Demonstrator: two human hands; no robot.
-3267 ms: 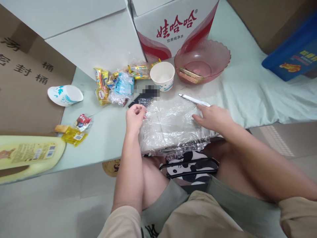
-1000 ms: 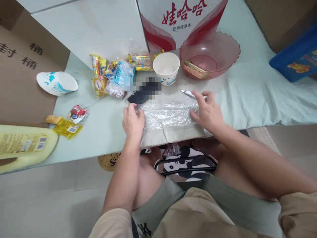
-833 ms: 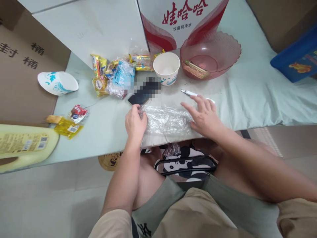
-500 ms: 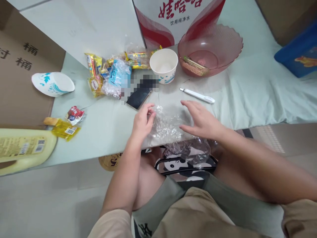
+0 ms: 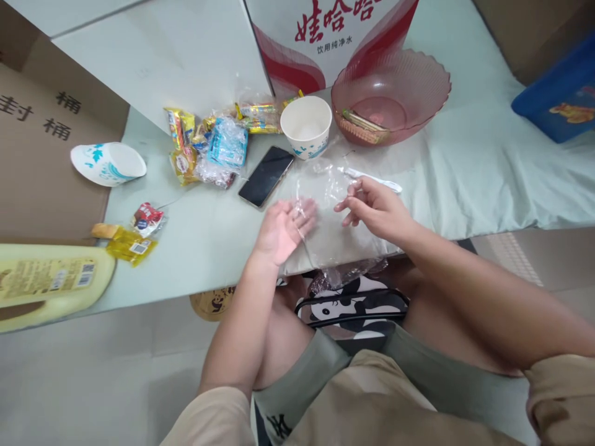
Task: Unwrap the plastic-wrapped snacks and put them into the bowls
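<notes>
A clear plastic film (image 5: 325,244) lies loosely spread on the table between my hands, part of it hanging over the front edge. My left hand (image 5: 286,229) is turned palm up with its fingers stretched out, and the film touches or crosses the fingers. Opposite it, my right hand (image 5: 376,207) has its fingers curled at the film's right side, apparently pinching it; the exact grip is hard to see. A white utility knife (image 5: 388,184) lies just behind the right hand, partly covered by it and the film. Near my left fingertips rests a black phone (image 5: 267,176).
Behind stand a white paper cup (image 5: 307,127), a pink bowl (image 5: 432,93) holding biscuits, and several wrapped snacks (image 5: 227,142). To the left are another paper cup (image 5: 109,164), wrappers (image 5: 132,244) and a yellow jug (image 5: 56,279). A white box (image 5: 334,68) is at the back.
The film has gone from a crumpled heap to a flatter spread reaching further back. My left hand has turned palm up with fingers extended, and my right hand's fingers have curled in.
</notes>
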